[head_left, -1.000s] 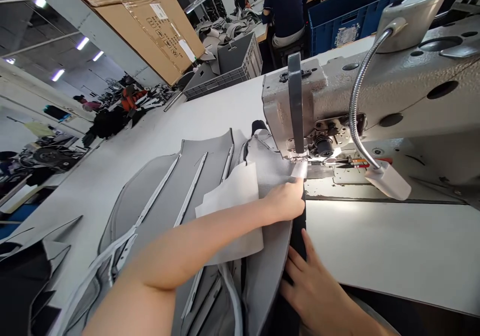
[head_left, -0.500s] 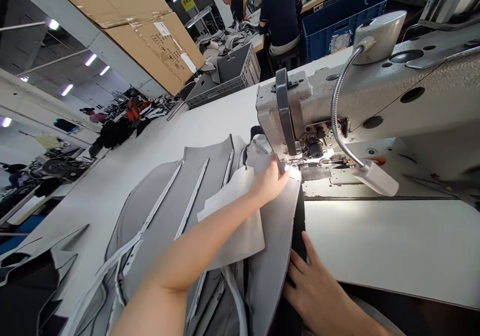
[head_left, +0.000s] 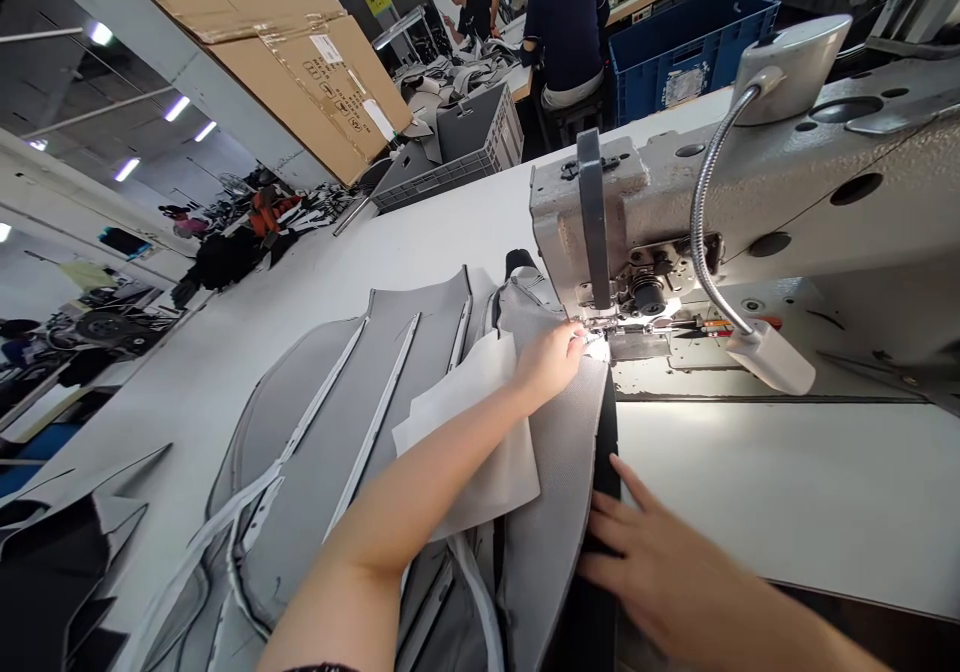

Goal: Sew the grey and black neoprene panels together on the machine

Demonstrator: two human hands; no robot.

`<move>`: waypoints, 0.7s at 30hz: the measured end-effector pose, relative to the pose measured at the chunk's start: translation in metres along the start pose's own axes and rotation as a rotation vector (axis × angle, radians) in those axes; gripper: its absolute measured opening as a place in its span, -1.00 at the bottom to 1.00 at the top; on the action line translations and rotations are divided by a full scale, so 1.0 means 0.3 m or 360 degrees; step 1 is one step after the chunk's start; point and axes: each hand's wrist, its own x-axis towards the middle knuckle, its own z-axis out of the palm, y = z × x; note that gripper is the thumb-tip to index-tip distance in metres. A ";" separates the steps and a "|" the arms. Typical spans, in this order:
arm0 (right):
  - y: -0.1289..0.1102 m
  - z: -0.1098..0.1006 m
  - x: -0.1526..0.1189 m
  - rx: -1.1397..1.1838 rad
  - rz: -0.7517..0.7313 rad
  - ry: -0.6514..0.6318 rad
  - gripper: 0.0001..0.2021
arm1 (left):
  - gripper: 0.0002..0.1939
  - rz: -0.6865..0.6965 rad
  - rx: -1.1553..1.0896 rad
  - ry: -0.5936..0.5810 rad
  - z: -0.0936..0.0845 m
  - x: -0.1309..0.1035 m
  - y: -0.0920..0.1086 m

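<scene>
Grey mesh fabric (head_left: 559, 442), a sewn cover with white strips along its seams, spreads over the table and runs under the head of a sewing machine (head_left: 637, 212). Beside the lit presser foot (head_left: 600, 330), my left hand (head_left: 551, 364) has its fingers drawn together on the work; whatever is between their tips is hidden. A white cloth piece (head_left: 495, 472) lies beneath my left forearm. Along the cover's right edge runs a black fabric strip (head_left: 606, 432). My right hand (head_left: 645, 552) rests on that strip, fingers spread and nothing gripped.
A small lamp (head_left: 772, 354) on a bendable neck lights the needle area. Scissors (head_left: 877, 367) lie right of the machine. Behind the white table (head_left: 322, 287) are a grey crate (head_left: 450, 180), a cardboard box (head_left: 330, 92), a blue bin (head_left: 690, 47) and a seated person (head_left: 564, 27).
My left hand's thumb and fingers have drawn together near the presser foot. My right hand has shifted slightly right, its fingers still spread. The view has shifted a little.
</scene>
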 end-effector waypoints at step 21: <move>0.319 -0.235 0.177 0.1447 0.1429 0.1325 -0.61 | -0.77 0.0037 -0.0112 0.0019 0.002 -0.014 -0.003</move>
